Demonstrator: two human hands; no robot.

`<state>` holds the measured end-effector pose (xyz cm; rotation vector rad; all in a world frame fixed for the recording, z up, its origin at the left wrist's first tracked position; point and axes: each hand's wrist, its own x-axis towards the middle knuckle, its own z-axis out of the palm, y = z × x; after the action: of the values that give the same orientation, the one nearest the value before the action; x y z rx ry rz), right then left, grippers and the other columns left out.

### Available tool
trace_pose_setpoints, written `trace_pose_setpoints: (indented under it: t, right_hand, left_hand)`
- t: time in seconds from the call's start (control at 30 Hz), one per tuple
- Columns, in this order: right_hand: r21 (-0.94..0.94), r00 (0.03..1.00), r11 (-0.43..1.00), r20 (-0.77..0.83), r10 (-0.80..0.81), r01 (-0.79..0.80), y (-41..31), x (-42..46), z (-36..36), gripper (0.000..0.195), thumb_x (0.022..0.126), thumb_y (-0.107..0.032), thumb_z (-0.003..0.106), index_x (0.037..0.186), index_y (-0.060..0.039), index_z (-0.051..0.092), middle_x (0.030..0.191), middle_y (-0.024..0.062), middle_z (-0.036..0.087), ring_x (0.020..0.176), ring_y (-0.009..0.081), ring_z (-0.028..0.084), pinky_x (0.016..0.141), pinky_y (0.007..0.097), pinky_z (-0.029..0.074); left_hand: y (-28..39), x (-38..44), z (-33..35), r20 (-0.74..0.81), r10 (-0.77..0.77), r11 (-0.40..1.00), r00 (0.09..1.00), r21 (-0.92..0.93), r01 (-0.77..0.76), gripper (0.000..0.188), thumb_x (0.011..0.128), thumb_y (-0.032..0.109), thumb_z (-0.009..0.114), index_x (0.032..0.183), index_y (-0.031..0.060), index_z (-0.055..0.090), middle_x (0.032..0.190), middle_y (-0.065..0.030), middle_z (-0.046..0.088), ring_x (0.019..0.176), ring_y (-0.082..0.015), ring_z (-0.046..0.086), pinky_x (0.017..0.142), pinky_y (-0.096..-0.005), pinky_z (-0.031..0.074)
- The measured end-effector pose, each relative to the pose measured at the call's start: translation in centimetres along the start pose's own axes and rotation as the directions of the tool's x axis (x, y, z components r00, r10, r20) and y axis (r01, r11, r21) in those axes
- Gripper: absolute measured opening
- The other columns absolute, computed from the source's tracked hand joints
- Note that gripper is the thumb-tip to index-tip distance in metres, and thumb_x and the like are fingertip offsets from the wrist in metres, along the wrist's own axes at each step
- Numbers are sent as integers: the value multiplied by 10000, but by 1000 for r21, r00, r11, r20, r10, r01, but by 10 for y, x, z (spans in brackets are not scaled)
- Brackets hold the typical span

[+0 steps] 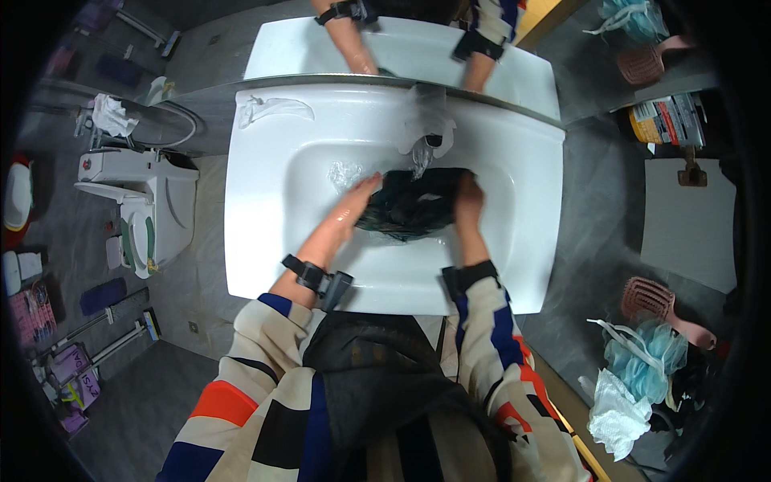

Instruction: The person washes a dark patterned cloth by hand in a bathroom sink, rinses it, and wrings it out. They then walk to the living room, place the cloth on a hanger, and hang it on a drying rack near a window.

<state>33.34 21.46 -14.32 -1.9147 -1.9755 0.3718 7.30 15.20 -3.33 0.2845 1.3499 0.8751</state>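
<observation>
A dark wet cloth (pixel 415 202) lies spread between my hands in the white washbasin (pixel 259 199), under the faucet (pixel 432 140), from which water runs onto it. My left hand (pixel 356 202) is at the cloth's left edge, fingers extended; whether it grips is not plain. My right hand (pixel 468 202) is closed on the cloth's right side and is blurred. Water splashes in the basin to the left of the cloth. Black straps with small devices sit on both wrists.
A crumpled white tissue (pixel 274 111) lies on the basin's back left corner. A mirror borders the back edge. The toilet (pixel 144 205) stands left. A pink hairbrush (pixel 650 301) and a blue bath puff (pixel 644 352) are at the right.
</observation>
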Motion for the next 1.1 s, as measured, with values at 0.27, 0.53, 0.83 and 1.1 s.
trace_pose_setpoints:
  t: [0.27,0.53,0.83,1.1]
  right_hand:
    - [-160,979,967,69,-191,200,-46,-34,-61,547,839,-289,623,1329,-86,491,1337,222,473,1220,371,465,980,554,361]
    - [-63,662,790,588,-465,610,-58,-37,18,711,826,-440,613,1446,-191,367,1468,123,342,1381,307,275,1080,636,195]
    - [-4,604,929,761,-237,369,-58,-15,12,518,804,-244,650,1287,-101,532,1256,181,569,1180,326,536,975,417,432]
    - [220,610,898,670,-423,380,-47,-6,3,378,756,-91,599,1134,-88,609,1088,157,619,1065,335,574,872,431,480]
  left_hand:
    - [-45,22,-74,89,778,15,622,987,-160,441,728,125,694,1165,134,632,1265,-180,510,1090,-375,489,950,-474,406]
    - [-76,62,-59,442,420,-408,792,872,-270,588,873,559,506,1369,243,499,1519,-138,290,1409,-368,195,1090,-649,109]
    - [-71,70,-44,370,234,-317,899,903,-289,722,824,568,579,1431,213,416,1568,-129,171,1441,-369,115,1102,-628,133]
    - [-24,52,-24,454,49,-151,889,884,-443,501,789,321,646,1266,188,569,1194,-155,522,1116,-350,539,833,-442,515]
